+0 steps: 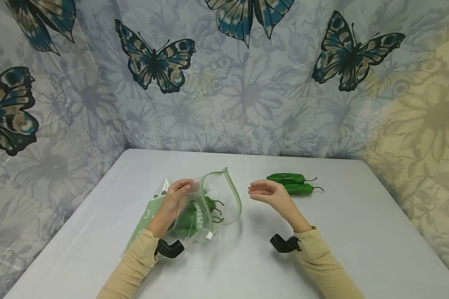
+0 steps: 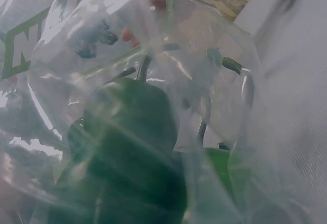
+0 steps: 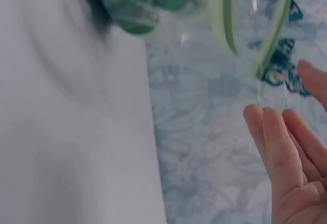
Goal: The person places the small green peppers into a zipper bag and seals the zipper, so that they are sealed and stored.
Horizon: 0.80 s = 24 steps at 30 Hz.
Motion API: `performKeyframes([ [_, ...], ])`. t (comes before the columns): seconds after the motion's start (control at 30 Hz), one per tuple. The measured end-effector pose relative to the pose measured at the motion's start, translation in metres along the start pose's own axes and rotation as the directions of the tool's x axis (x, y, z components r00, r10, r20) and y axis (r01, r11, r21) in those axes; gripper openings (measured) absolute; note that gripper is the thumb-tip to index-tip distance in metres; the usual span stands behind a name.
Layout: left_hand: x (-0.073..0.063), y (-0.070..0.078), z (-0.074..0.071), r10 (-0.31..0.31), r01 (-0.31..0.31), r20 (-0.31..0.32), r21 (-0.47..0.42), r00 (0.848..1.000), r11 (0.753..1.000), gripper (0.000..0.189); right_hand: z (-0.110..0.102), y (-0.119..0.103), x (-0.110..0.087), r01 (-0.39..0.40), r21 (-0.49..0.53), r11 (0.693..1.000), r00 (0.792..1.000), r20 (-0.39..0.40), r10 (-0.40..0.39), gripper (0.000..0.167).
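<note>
My left hand [image 1: 175, 200] grips the upper side of a clear zip bag [image 1: 236, 195] with a green-edged mouth. The bag's mouth gapes toward the right. Inside lie several green chili peppers [image 1: 187, 221], stems pointing to the mouth; the left wrist view shows a green pepper [image 2: 133, 127] through the plastic. My right hand [image 1: 272, 194] is held in the air right of the mouth, fingers extended and nothing in them. In the right wrist view its fingers [image 3: 281, 157] are apart from the green zip edge [image 3: 220, 14]. Behind that hand, two green chili peppers [image 1: 287, 178] lie side by side.
The bag lies on a white table [image 1: 359, 232], its green printed end [image 1: 144, 218] to the left. A white zip slider [image 1: 209, 236] hangs at the near edge of its mouth. A butterfly-patterned cloth [image 1: 247, 104] stands behind the table and on both sides.
</note>
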<state>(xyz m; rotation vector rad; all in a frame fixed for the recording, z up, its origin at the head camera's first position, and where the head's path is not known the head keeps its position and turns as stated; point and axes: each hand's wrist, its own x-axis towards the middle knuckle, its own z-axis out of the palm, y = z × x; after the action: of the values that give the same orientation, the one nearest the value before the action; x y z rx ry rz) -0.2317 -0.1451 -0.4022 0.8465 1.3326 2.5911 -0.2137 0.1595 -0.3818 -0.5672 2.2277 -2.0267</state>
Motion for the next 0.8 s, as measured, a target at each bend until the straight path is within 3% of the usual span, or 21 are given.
performKeyframes([
  [0.17, -0.005, -0.001, 0.0, -0.003, 0.003, -0.015, 0.001, 1.0, 1.0, 0.013, -0.017, 0.005, -0.001, -0.026, 0.037, 0.999, 0.999, -0.034, 0.027, 0.045],
  [0.37, -0.003, 0.0, -0.001, 0.003, -0.004, 0.019, 0.013, 1.0, 1.0, 0.014, -0.033, 0.001, 0.001, 0.028, 0.033, 0.999, 0.998, -0.062, -0.026, 0.05],
  [0.6, 0.001, 0.001, -0.003, -0.007, 0.007, 0.007, 0.029, 1.0, 1.0, 0.011, -0.061, -0.001, -0.002, 0.098, -0.141, 0.985, 0.978, -0.17, -0.121, 0.049],
  [0.8, 0.002, 0.0, -0.003, -0.016, 0.016, 0.009, 0.032, 1.0, 0.999, 0.011, -0.085, 0.01, -0.007, 0.065, -0.238, 0.969, 0.962, -0.242, -0.124, 0.047],
])
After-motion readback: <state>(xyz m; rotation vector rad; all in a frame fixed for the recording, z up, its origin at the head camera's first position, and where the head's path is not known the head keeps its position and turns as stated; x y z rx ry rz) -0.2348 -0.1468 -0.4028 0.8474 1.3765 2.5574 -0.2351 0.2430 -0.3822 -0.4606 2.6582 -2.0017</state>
